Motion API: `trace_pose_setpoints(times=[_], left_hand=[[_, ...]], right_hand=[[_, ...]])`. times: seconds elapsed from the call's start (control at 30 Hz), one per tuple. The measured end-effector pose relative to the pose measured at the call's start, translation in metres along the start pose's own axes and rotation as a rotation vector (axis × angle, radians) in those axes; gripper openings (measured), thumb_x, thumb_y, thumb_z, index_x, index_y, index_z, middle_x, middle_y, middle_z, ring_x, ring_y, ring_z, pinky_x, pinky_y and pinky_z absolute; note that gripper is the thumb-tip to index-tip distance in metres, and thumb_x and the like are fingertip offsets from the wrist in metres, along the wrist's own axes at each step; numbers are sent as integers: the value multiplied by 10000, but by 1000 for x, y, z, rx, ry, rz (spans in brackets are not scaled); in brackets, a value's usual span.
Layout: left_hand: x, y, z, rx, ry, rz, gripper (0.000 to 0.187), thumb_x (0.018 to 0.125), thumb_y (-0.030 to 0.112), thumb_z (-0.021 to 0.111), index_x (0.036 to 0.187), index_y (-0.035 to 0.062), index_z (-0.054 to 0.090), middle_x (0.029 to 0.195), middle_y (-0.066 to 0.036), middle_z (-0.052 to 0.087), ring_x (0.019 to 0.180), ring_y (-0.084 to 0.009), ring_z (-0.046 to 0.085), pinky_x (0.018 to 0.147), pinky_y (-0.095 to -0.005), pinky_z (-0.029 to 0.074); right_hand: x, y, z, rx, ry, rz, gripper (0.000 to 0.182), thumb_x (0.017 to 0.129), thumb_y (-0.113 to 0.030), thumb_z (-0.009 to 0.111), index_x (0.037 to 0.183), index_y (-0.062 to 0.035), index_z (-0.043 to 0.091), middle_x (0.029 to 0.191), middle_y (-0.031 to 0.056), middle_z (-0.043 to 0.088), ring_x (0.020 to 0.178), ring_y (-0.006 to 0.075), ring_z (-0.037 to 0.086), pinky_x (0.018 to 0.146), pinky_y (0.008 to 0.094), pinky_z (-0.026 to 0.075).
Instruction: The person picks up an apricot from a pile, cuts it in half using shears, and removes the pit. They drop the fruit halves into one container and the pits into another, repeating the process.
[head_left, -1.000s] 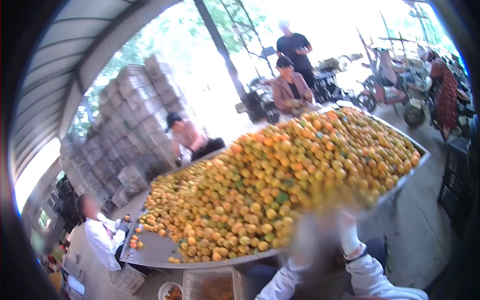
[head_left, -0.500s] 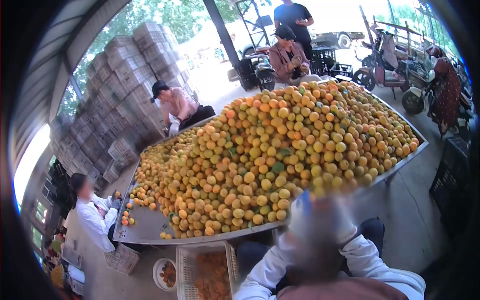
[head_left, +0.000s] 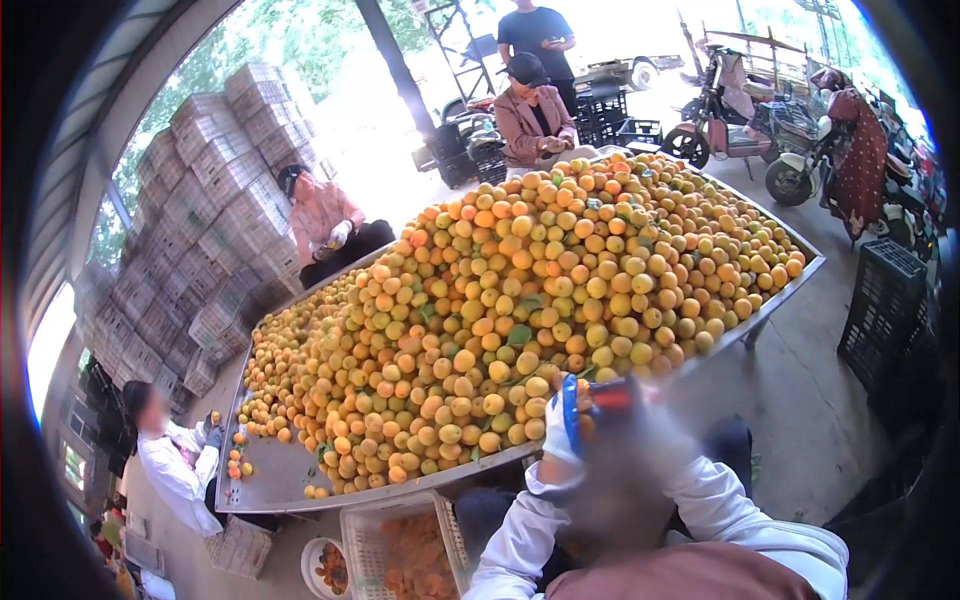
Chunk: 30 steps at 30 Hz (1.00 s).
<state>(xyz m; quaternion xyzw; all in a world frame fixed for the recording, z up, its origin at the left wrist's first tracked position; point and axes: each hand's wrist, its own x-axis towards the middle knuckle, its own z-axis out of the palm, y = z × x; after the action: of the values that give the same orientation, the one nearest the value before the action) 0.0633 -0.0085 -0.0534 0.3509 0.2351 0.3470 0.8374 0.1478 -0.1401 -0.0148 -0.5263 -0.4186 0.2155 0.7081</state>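
Observation:
At the near edge of the fruit table both my hands are raised close together in pale gloves, above my lap. My left hand (head_left: 560, 430), with a blue patch on its glove, curls around a small orange fruit (head_left: 586, 400) that looks like an apricot. Close against it is my right hand (head_left: 655, 430), mostly smeared; a dark red item (head_left: 612, 396) shows at its fingers, and I cannot tell what it is. Just beyond my hands rises a large heap of yellow-orange apricots (head_left: 480, 330) with some green leaves.
The metal table (head_left: 290, 480) has a raised rim. Below it stand a white crate (head_left: 355, 535) with orange pieces and a white bucket (head_left: 310, 560). Co-workers sit at the left (head_left: 180, 450), far left (head_left: 325, 215) and far side (head_left: 535, 115). Stacked crates (head_left: 215, 190), scooters (head_left: 740, 115) and black crates (head_left: 880, 300) surround.
The view has shifted, so the table sits further left. The blue patch, orange fruit and red item at my hands now show more plainly. The far-left co-worker has sat up from the table.

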Motion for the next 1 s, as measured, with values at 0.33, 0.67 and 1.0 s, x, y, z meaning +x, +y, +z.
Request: trace_pose_setpoints(times=[0.33, 0.67, 1.0], left_hand=[[-13, 2, 15, 283, 28, 92, 370, 976, 412, 594, 852, 66, 636, 657, -2, 592, 442, -103, 510, 380, -259, 376], [-18, -9, 8, 371, -75, -123, 457, 1042, 448, 456, 992, 54, 682, 728, -7, 649, 476, -73, 514, 410, -207, 366], [-23, -22, 1, 554, -202, 306, 425, 1038, 388, 469, 1180, 27, 642, 798, 6, 637, 495, -55, 518, 428, -191, 379]], right_hand=[[8, -19, -13, 375, 82, 222, 171, 953, -113, 617, 1089, -17, 655, 871, 33, 648, 759, 102, 555, 714, 259, 482], [6, 19, -10, -342, 22, 17, 376, 780, -173, 810, 1076, -42, 621, 891, 167, 674, 794, 327, 664, 730, 371, 523], [4, 22, -13, -491, 87, -147, 230, 815, -131, 726, 954, -16, 583, 795, 223, 644, 763, 449, 623, 639, 426, 505]])
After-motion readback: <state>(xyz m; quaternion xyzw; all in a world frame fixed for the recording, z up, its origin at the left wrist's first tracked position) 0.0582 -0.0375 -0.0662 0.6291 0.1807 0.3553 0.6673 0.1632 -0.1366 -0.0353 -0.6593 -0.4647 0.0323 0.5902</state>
